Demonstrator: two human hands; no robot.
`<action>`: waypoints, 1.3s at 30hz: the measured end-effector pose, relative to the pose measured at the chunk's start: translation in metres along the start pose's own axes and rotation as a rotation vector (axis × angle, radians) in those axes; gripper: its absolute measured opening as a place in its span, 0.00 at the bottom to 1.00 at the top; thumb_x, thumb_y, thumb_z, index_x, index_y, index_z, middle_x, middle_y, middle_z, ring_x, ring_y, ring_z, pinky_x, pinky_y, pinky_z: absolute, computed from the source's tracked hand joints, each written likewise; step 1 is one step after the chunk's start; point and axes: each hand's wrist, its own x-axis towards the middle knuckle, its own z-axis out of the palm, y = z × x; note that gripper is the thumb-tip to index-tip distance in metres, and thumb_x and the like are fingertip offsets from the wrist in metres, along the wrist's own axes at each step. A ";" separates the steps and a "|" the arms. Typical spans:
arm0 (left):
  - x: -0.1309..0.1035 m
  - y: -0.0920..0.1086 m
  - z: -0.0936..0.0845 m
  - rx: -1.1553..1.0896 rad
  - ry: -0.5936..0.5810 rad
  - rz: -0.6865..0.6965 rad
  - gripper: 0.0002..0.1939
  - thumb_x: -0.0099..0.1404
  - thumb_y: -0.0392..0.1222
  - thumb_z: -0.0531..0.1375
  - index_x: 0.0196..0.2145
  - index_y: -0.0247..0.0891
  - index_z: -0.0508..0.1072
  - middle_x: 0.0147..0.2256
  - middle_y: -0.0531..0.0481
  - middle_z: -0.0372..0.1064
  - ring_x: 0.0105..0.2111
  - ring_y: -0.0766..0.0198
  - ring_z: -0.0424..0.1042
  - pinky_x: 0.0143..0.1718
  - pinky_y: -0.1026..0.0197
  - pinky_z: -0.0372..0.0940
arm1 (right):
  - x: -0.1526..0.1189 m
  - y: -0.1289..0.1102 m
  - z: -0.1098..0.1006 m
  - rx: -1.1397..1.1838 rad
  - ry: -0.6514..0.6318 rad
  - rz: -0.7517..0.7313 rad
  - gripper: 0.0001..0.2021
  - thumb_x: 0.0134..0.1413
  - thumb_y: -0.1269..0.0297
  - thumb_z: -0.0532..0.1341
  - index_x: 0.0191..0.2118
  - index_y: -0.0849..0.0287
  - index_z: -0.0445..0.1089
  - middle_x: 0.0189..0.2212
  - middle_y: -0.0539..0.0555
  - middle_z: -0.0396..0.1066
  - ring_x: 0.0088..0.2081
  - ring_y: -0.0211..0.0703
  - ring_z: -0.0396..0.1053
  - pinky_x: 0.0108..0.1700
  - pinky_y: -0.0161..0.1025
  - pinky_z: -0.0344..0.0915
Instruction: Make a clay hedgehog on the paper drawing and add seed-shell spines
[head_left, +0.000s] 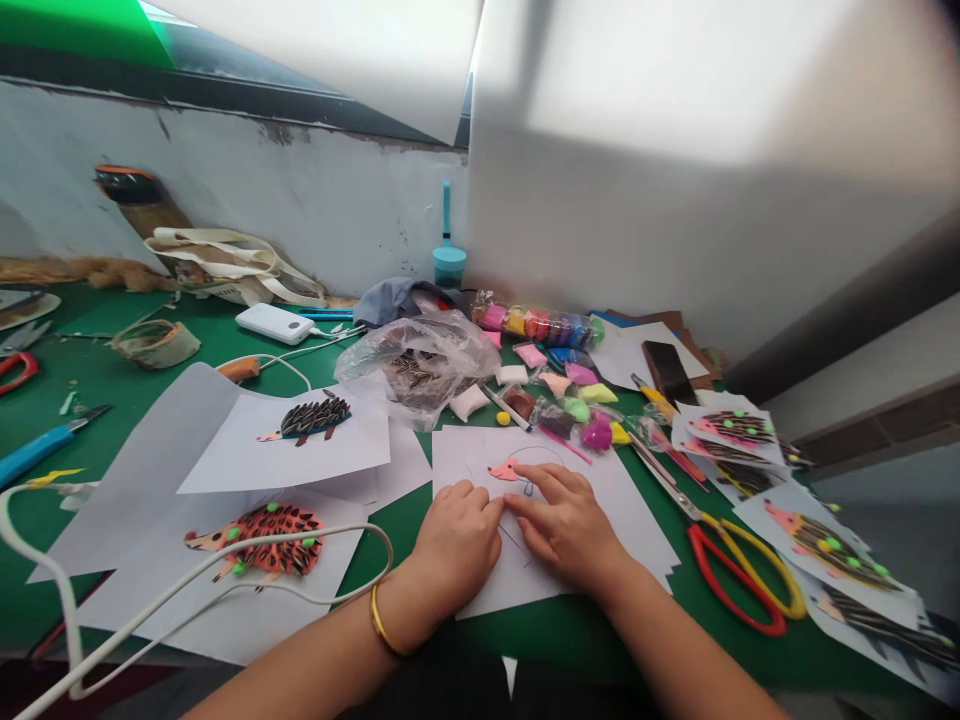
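Observation:
A white sheet (465,450) bears a pencil outline of a hedgehog and a small pink clay head (504,469) with a dark eye and nose. My right hand (562,520) lies over the sheet, its fingers stretched out, the index fingertip touching the clay head's right end. Just beside it, my left hand (457,540) rests on the sheet with fingers curled; whatever may be under them is hidden. On my left wrist sits a yellow bracelet (381,620). To the left are a finished black-spined hedgehog picture (315,415) and an orange hedgehog picture (274,540).
Scissors (739,580) with red and yellow handles lie right of the sheet. Several hedgehog pictures (825,540) overlap at far right. Behind are bagged coloured clay (581,375) and a plastic bag (420,365) of seeds. A white cable (382,535) loops across the left.

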 end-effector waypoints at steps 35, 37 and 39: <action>0.001 0.001 -0.001 -0.011 -0.003 -0.003 0.12 0.64 0.35 0.55 0.44 0.37 0.74 0.35 0.44 0.71 0.40 0.52 0.67 0.42 0.49 0.63 | -0.007 0.004 0.000 0.006 0.031 -0.005 0.16 0.54 0.70 0.61 0.47 0.47 0.77 0.59 0.52 0.68 0.58 0.56 0.63 0.57 0.55 0.61; 0.001 0.001 -0.001 -0.010 -0.006 -0.009 0.11 0.64 0.35 0.56 0.43 0.37 0.74 0.36 0.44 0.71 0.40 0.52 0.67 0.42 0.49 0.63 | -0.006 0.003 0.001 -0.008 -0.005 0.002 0.19 0.54 0.69 0.61 0.52 0.48 0.74 0.62 0.54 0.65 0.60 0.57 0.61 0.57 0.57 0.61; 0.001 0.001 -0.001 -0.007 -0.015 -0.013 0.11 0.63 0.34 0.56 0.42 0.37 0.74 0.36 0.44 0.71 0.40 0.51 0.67 0.42 0.49 0.63 | -0.005 0.003 0.001 -0.021 -0.013 0.027 0.20 0.55 0.68 0.61 0.54 0.49 0.73 0.63 0.56 0.64 0.61 0.58 0.60 0.58 0.58 0.60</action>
